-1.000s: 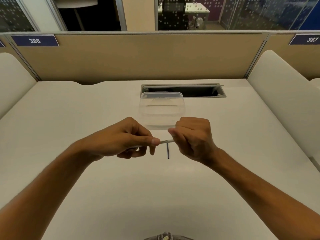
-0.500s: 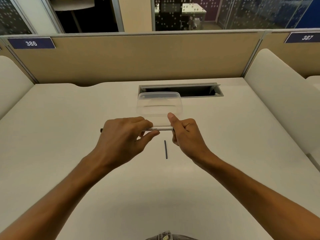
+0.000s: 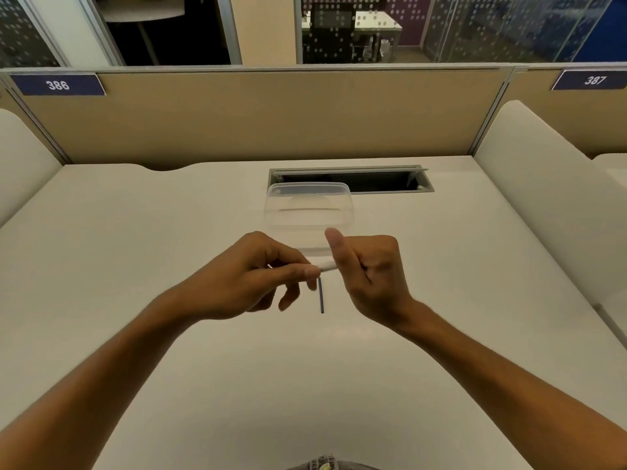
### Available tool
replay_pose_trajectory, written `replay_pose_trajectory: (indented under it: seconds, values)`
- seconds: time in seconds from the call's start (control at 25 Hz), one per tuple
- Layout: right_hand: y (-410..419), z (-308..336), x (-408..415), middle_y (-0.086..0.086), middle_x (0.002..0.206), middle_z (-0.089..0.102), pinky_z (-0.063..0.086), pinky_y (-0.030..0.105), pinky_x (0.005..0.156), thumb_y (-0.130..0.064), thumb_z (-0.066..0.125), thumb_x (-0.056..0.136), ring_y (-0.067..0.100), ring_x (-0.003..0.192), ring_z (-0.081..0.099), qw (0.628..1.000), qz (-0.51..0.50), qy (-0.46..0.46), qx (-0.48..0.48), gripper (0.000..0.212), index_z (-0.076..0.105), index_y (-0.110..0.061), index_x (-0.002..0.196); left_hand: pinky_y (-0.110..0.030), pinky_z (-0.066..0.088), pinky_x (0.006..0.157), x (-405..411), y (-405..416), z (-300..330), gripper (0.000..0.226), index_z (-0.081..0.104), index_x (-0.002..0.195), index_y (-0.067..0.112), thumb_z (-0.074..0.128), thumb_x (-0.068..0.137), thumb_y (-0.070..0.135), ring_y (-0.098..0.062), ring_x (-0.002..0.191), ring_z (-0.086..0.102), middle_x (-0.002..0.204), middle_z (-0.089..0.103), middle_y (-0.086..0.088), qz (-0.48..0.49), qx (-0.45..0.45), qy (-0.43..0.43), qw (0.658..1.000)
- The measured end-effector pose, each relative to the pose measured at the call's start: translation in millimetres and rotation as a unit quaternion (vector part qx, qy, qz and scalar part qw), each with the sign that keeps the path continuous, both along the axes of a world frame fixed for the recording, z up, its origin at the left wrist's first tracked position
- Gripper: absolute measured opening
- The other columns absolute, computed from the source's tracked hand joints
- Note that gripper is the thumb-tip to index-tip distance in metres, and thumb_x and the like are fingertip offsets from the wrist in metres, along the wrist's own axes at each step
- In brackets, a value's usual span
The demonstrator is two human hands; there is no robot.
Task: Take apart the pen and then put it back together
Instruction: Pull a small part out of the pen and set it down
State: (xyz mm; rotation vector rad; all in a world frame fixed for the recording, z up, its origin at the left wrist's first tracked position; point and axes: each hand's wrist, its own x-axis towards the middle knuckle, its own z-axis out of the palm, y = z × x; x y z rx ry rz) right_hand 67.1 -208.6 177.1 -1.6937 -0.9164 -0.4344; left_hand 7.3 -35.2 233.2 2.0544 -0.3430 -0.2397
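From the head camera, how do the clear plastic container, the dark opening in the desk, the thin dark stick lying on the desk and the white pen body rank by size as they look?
1. Dark desk opening, widest.
2. Clear plastic container: narrower but deeper, so the top two are close.
3. Thin dark stick.
4. White pen body: only a short stretch shows between the hands, so its true length is unsure.

Pale desk (image 3: 135, 249) w/ cable slot (image 3: 383, 179), tan partition (image 3: 271, 117), glass walls (image 3: 509, 28) behind, dim rm

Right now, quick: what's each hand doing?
Left hand: pinching the white pen barrel between thumb and fingers.
Right hand: fingers curled round the barrel's other end, thumb up.
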Motion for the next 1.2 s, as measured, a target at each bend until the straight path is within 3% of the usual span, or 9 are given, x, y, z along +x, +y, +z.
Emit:
replay_pose_trajectory:
  seconds: [0.12,0.2,0.32,0.44,0.68,0.84,0.96,1.08,1.2]
  values:
    - [-6.9,2.9,8.4,0.006,0.04,0.043,0.021,0.01,0.061,-0.024,0.038,0.101,0.007,0.042,0.031,0.97,-0.011,-0.24,-0.046,0.059,0.049,-0.005,0.046,-0.022,0.038,0.04,-2.4,4.7,5.2,0.025,0.075,0.085,0.016,0.056,0.091,0.031,-0.017,0.041,0.046,0.06,0.063,-0.008,-0.064,-0.038,0.071,0.995]
    - [-8.9,2.2,12.6,0.007,0.041,0.044,0.018,0.01,0.06,-0.024,0.038,0.101,0.009,0.041,0.032,0.961,-0.035,-0.271,-0.055,0.059,0.05,-0.006,0.047,-0.019,0.039,0.042,-4.7,2.1,2.1,0.024,0.075,0.085,0.018,0.057,0.089,0.034,-0.014,0.043,0.046,0.06,0.063,-0.006,-0.045,-0.028,0.052,0.997]
    - [-7.7,-2.2,8.9,0.001,0.044,0.041,0.023,0.007,0.052,-0.033,0.038,0.101,0.003,0.046,0.028,0.986,-0.048,-0.141,-0.069,0.056,0.049,-0.01,0.051,-0.017,0.04,0.048,-5.9,-0.8,-7.1,0.028,0.075,0.088,0.018,0.058,0.087,0.04,-0.011,0.047,0.05,0.058,0.062,0.004,0.024,0.063,-0.09,0.994]
    - [-3.2,-6.4,0.1,0.003,0.044,0.04,0.035,0.031,0.044,-0.041,0.045,0.097,0.014,0.042,0.035,0.99,-0.028,0.126,-0.049,0.057,0.046,-0.009,0.049,-0.029,0.046,0.049,-4.2,5.8,-16.3,0.033,0.075,0.094,0.021,0.055,0.091,0.047,-0.011,0.052,0.055,0.068,0.07,0.009,0.058,0.215,-0.269,0.937]
    - [-1.1,-4.4,-11.6,-0.008,0.054,0.045,0.044,0.027,0.049,-0.024,0.04,0.101,0.01,0.051,0.044,0.95,0.055,0.306,-0.035,0.04,0.051,-0.013,0.065,-0.033,0.044,0.043,-5.7,11.6,-22.8,0.043,0.072,0.097,0.022,0.04,0.093,0.05,-0.014,0.05,0.051,0.067,0.067,0.007,0.07,0.284,-0.301,0.907]
    - [-1.3,-3.6,-18.2,0.001,0.06,0.049,0.041,0.026,0.053,-0.024,0.036,0.102,0.009,0.055,0.045,0.974,0.034,0.208,-0.084,0.036,0.05,-0.011,0.071,-0.022,0.036,0.045,-8.5,13.1,-20.3,0.039,0.072,0.092,0.025,0.042,0.094,0.05,-0.011,0.045,0.047,0.056,0.059,0.01,0.06,0.221,-0.254,0.94]
    - [-5.3,2.7,-17.7,-0.004,0.065,0.043,0.032,0.016,0.054,-0.025,0.034,0.102,0.008,0.057,0.039,0.99,0.035,0.076,-0.116,0.037,0.05,-0.005,0.074,-0.014,0.036,0.045,-7.6,14.4,-4.9,0.034,0.072,0.084,0.017,0.051,0.09,0.043,-0.01,0.041,0.046,0.054,0.06,0.0,0.028,0.062,-0.074,0.995]
    - [-9.5,3.2,-13.2,0.005,0.074,0.049,0.036,0.028,0.054,-0.028,0.031,0.102,0.015,0.063,0.04,0.978,0.034,-0.113,-0.173,0.037,0.049,-0.005,0.08,-0.017,0.036,0.04,-5.9,22.5,9.5,0.028,0.073,0.083,0.011,0.053,0.089,0.031,-0.013,0.039,0.042,0.055,0.06,-0.004,-0.05,0.006,0.058,0.997]
    - [-12.0,-0.2,-8.9,0.01,0.074,0.056,0.039,0.03,0.054,-0.028,0.034,0.102,0.019,0.063,0.047,0.964,0.0,-0.2,-0.174,0.032,0.05,-0.008,0.083,-0.017,0.036,0.041,-6.9,21.5,11.4,0.027,0.073,0.083,0.01,0.055,0.088,0.03,-0.013,0.04,0.042,0.055,0.059,-0.003,-0.058,-0.005,0.059,0.997]
